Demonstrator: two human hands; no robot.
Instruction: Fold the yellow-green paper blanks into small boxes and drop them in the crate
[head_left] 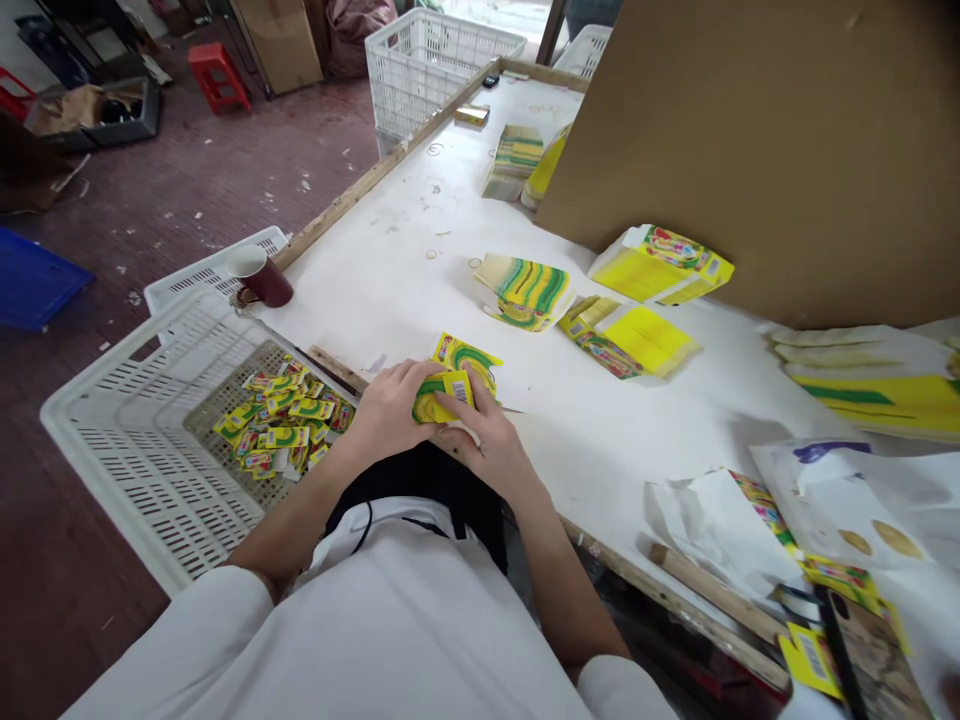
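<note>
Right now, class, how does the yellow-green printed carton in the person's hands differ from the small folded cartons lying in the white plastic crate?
The yellow-green printed carton is gripped by the left hand and right hand at the white table edge; the small folded cartons lie loose, untouched, in the white plastic crate. The held carton is one piece with flaps open; the crate's are many, piled haphazardly. Both share the yellow-green print.

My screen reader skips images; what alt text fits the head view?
Both hands, left hand and right hand, hold a small yellow-green carton at the white table's near edge. A white crate of finished cartons sits left; flat carton stacks lie beyond.
</note>
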